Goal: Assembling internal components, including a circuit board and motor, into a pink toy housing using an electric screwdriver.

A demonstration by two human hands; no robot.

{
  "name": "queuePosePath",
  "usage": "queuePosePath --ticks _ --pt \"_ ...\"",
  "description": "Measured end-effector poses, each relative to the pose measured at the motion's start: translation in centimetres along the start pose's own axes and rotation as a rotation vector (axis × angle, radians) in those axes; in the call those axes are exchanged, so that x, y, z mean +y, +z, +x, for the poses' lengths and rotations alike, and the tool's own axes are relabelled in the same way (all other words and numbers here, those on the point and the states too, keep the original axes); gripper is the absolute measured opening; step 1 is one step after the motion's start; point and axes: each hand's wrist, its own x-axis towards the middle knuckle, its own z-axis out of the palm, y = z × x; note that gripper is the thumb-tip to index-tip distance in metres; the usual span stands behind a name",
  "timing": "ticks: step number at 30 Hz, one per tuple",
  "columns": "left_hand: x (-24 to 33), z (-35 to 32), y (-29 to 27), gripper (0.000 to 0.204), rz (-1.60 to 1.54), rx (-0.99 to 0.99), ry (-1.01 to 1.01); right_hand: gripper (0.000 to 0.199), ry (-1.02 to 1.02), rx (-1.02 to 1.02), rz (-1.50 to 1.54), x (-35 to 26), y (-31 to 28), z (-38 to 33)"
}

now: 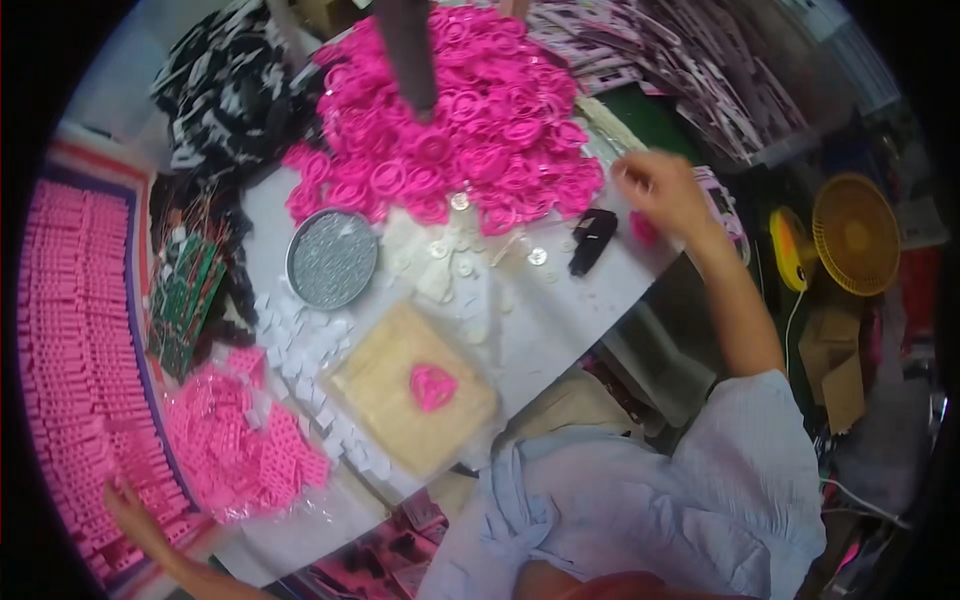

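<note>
You are reaching your right hand (662,190) toward the upper right of the frame, its fingers curled loosely beside the heap of pink rings (470,110) on the desk (560,310); whether they are gripping anything you cannot tell. At lower left, your left hand (130,505) is resting open-fingered on the rows of pink blocks (80,330), near 1 clear bag of pink pieces (235,440).

Pink rings (470,130) (yellow fan (850,235) nearby)

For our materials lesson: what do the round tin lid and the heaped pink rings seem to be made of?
Round tin lid: likely metal, silvery with an embossed, glinting surface. Pink rings: probably moulded plastic or rubber, uniform bright pink with a slight sheen; too blurred to tell which.
</note>
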Motion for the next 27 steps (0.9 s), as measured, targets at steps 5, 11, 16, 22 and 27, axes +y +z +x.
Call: queuePosePath --ticks 5,11,16,22,27 --pt "12.9 -6.7 -12.1 0.055 -0.732 0.380 -0.008 0.036 -0.040 0.635 -0.612 12.3 -5.9 4.2" --pt "26.9 -15.9 -11.3 0.063 -1.244 -0.149 -0.065 0.026 0.051 0.530 -0.619 17.6 -9.6 9.4" --pt "37.5 -18.2 -12.0 0.068 -1.516 -0.377 -0.172 0.032 0.158 0.928 0.223 22.3 -14.9 14.2" --pt "40.9 -20.1 -9.3 0.066 -1.736 -0.523 -0.324 0.030 0.107 0.803 0.338 20.0 -14.4 15.3" --pt "42.9 -20.0 -9.8 0.067 -1.719 -0.512 -0.289 0.026 0.003 0.458 1.224 1.2 -5.5 9.9"
